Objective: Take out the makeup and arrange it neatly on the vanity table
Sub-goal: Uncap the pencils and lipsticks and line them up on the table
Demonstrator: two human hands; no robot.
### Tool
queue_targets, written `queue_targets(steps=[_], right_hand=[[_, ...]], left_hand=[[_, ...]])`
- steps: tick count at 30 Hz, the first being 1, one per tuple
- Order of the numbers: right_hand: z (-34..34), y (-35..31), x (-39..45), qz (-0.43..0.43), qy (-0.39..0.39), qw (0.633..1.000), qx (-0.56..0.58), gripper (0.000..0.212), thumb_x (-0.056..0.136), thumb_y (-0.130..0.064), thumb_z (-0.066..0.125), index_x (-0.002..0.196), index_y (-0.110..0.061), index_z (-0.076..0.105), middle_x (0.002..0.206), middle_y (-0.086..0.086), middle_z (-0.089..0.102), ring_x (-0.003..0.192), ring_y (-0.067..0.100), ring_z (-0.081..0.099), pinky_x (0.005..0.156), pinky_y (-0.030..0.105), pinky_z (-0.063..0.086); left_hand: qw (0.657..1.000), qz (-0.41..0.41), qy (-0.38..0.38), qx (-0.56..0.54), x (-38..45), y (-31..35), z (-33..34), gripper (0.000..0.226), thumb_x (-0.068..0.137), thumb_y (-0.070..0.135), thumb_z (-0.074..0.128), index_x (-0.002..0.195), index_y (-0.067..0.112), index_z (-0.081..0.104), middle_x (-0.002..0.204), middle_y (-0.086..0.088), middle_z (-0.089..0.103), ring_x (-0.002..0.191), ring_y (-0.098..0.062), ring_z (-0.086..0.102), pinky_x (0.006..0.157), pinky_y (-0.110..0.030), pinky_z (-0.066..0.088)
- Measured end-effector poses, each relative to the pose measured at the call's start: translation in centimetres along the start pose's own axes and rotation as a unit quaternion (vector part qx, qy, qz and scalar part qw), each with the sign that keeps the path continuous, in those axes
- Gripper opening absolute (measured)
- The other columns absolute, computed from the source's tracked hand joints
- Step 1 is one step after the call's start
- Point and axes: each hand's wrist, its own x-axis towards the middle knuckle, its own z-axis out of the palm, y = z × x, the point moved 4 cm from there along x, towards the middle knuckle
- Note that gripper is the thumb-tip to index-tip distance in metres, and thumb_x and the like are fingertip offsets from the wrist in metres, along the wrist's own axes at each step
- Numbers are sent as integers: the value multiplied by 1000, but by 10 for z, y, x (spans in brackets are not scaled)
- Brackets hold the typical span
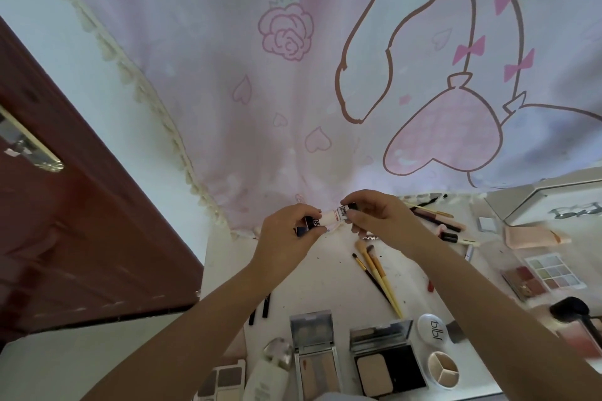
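Both hands are raised over the far edge of the white vanity table (329, 283). Between them is a small white tube (332, 216) with a dark cap at each end. My left hand (288, 231) pinches its left dark end. My right hand (374, 216) pinches the right dark end with curled fingers. The tube lies roughly level, just in front of the pink curtain. Makeup lies spread on the table below: yellow-handled brushes (379, 273), two open compacts (314, 352) (386, 365), and a round three-part concealer pot (443, 369).
A pink printed curtain (293, 91) hangs behind the table. A dark red door (75, 238) stands at the left. Pencils and lip products (436, 221) lie at the back right, with eyeshadow palettes (550, 272), a pink tube (534, 236), a white bottle (267, 378) and a mirror (553, 205) nearby.
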Motion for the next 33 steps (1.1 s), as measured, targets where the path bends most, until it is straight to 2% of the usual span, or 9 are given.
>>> queue_targets(steps=[3,6,12,16,18,20,24,28,33], right_hand=[[4,8,2,10,-16,1000,4,20,88,-6,56,88,-25,60,72,-3,63,60,9,59,56,14,49],[10,21,7,34,-31,999,-25,16,87,-9,57,86,-24,61,67,-6,63,53,-2,58,49,8,44],[26,64,14,115,-55,989,-71,14,91,-25,53,104,-22,54,76,-6,64,65,9,60,64,18,51],[29,103,19,225,-23,971,-82,23,93,-28,48,106,-12,58,94,8,65,78,16,58,75,29,48],[34,124,22,201,-64,939,-271,33,93,-30,46,120,-11,54,120,11,58,105,22,54,95,33,39],[46,141,22,136,-124,895,-405,45,94,-32,45,135,-14,40,142,8,39,131,25,34,109,37,23],[66,173,20,73,-229,840,-487,64,92,-32,48,145,-12,17,156,11,3,143,26,4,116,35,8],[69,186,20,70,-209,854,-471,65,91,-32,49,145,-12,18,156,10,1,144,25,2,116,34,7],[69,191,17,62,-192,871,-448,64,91,-31,50,145,-14,20,157,7,2,144,23,3,116,34,9]], left_hand=[[999,-14,-29,-9,-1,-12,5,24,77,9,71,101,7,66,97,-1,67,86,-18,63,82,-28,53],[989,-7,-115,98,-2,-28,19,29,83,17,65,111,12,63,102,-3,68,92,-18,62,85,-29,49],[966,-89,-198,140,-16,-71,47,22,87,17,57,108,11,62,103,-6,66,87,-16,55,72,-21,37],[959,-192,-176,115,-25,-103,55,23,87,16,59,108,6,61,105,-10,66,91,-20,58,73,-19,36],[953,-230,-158,116,-24,-117,58,23,85,16,60,105,5,61,103,-12,66,94,-25,59,74,-23,37],[952,-259,-129,101,-21,-126,61,20,84,15,61,100,4,61,97,-14,66,92,-29,60,74,-27,40],[944,-307,-77,95,-15,-140,69,17,85,15,60,94,1,59,90,-18,64,86,-31,59,68,-28,38],[937,-329,-21,112,-9,-147,75,14,84,15,60,92,3,60,79,-11,59,69,-20,49,55,-26,31],[925,-358,8,127,-10,-161,78,13,86,15,57,91,3,60,83,-12,61,72,-20,49,61,-25,31]])
